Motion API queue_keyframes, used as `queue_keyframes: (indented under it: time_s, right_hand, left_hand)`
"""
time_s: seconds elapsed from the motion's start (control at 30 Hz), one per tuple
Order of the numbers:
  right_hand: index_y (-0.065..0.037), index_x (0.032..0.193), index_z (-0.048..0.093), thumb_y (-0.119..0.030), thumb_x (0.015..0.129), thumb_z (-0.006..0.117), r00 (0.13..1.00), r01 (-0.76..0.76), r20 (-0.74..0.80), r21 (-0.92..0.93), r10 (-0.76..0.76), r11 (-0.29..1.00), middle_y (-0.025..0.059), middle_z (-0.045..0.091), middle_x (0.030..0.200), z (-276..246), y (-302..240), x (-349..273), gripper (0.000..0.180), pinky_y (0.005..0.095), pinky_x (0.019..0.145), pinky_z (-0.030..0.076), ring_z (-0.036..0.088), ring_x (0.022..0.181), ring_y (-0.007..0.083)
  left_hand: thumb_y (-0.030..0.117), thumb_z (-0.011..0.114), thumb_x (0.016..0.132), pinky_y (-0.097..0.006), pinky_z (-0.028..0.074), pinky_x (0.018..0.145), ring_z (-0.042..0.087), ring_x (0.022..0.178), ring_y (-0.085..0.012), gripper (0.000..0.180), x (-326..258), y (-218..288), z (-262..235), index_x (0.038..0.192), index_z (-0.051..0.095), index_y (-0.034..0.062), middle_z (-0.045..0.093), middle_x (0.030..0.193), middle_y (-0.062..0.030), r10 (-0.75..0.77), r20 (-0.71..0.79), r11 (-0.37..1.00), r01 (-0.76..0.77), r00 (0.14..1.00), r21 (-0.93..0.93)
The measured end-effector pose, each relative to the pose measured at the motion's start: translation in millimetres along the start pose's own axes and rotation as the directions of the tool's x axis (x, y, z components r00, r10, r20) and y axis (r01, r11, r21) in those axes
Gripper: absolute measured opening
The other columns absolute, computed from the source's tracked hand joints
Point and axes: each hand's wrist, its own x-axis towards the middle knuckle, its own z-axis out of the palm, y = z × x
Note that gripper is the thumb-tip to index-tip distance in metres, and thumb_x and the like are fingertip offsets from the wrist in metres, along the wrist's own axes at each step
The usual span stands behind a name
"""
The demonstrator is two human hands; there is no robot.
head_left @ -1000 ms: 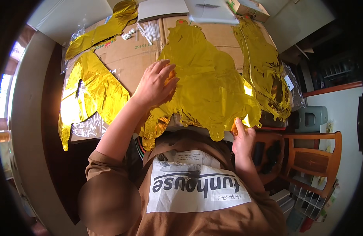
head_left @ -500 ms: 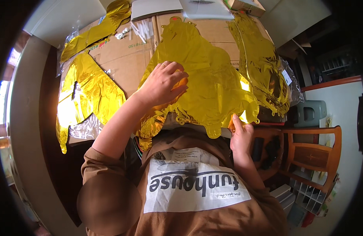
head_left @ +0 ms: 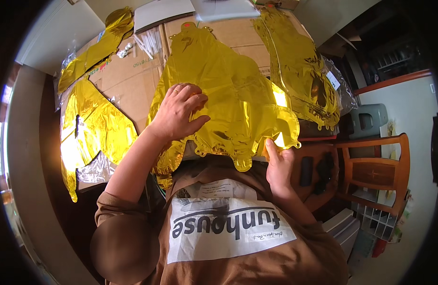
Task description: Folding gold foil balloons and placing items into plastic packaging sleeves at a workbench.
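Observation:
A large flat gold foil balloon [head_left: 223, 90], uninflated and with a scalloped outline, lies in front of me and reaches over the near edge. On its left part rests my left hand [head_left: 182, 111], fingers slightly bent and apart, thumb stretched out to the right. My right hand [head_left: 279, 164] pinches the balloon's near right edge between thumb and fingers; the foil creases and shines there. The fingertips of that hand are partly hidden behind the foil.
Cardboard [head_left: 133, 76] covers the table. More flat gold foil balloons lie at left [head_left: 98, 126], far left [head_left: 93, 50] and right [head_left: 299, 66]. White straws [head_left: 149, 43] and a white stack [head_left: 164, 14] are at the back. A wooden chair [head_left: 373, 173] stands right.
The whole view has shifted, so things appear farther left. My left hand has slid a little nearer over the foil, its fingers flatter. My right hand keeps its pinch on the edge.

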Motion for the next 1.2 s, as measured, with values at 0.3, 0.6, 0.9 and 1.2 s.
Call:
queue_keyframes:
  time_s: [0.3, 0.6, 0.9, 1.2]
  right_hand:
    - [-0.002, 0.117, 0.063, -0.011, 0.085, 0.077, 0.641, 0.735, 0.595, -0.294, -0.484, 0.611, 0.0167, 0.067, 0.119, 27.5, -44.9, -7.3, 0.036, 0.0480, 0.098, 0.047, 0.065, 0.110, 0.0333]
    - [-0.005, 0.127, 0.067, -0.016, 0.096, 0.066, 0.529, 0.847, 0.691, -0.468, -0.493, 0.254, 0.0114, 0.067, 0.131, 9.0, -27.8, 43.7, 0.033, 0.0533, 0.114, 0.039, 0.061, 0.125, 0.0316]
    - [-0.002, 0.135, 0.061, -0.025, 0.095, 0.067, 0.402, 0.897, 0.853, -0.440, -0.333, -0.045, 0.0120, 0.054, 0.149, 29.1, -16.0, 56.6, 0.046, 0.0570, 0.121, 0.026, 0.050, 0.138, 0.0338]
    - [-0.002, 0.137, 0.059, -0.027, 0.096, 0.066, 0.362, 0.908, 0.889, -0.404, -0.281, -0.108, 0.0142, 0.052, 0.150, 27.5, -16.8, 57.8, 0.049, 0.0584, 0.120, 0.027, 0.048, 0.138, 0.0357]
  left_hand:
    - [0.021, 0.080, 0.073, -0.051, 0.039, 0.110, 0.059, 0.116, -0.0329, 0.046, -1.8, -4.6, 2.4, 0.116, 0.066, 0.0102, 0.062, 0.119, -0.0105, 0.048, -0.033, 0.998, -0.047, 0.998, 0.031]
    - [0.022, 0.080, 0.072, -0.053, 0.035, 0.114, 0.057, 0.120, -0.0296, 0.049, -2.8, -7.8, 6.5, 0.118, 0.066, 0.0115, 0.061, 0.122, -0.0077, 0.010, 0.011, 0.998, -0.011, 1.000, 0.063]
    - [0.025, 0.081, 0.076, -0.054, 0.034, 0.116, 0.057, 0.122, -0.0289, 0.047, -3.7, -7.0, 8.4, 0.119, 0.066, 0.0117, 0.061, 0.123, -0.0073, -0.006, 0.011, 0.997, 0.005, 1.000, 0.080]
    - [0.016, 0.082, 0.070, -0.055, 0.037, 0.114, 0.058, 0.122, -0.0303, 0.054, -2.8, -3.5, 6.4, 0.122, 0.066, 0.0132, 0.062, 0.125, -0.0080, -0.026, 0.009, 0.998, 0.025, 1.000, 0.060]
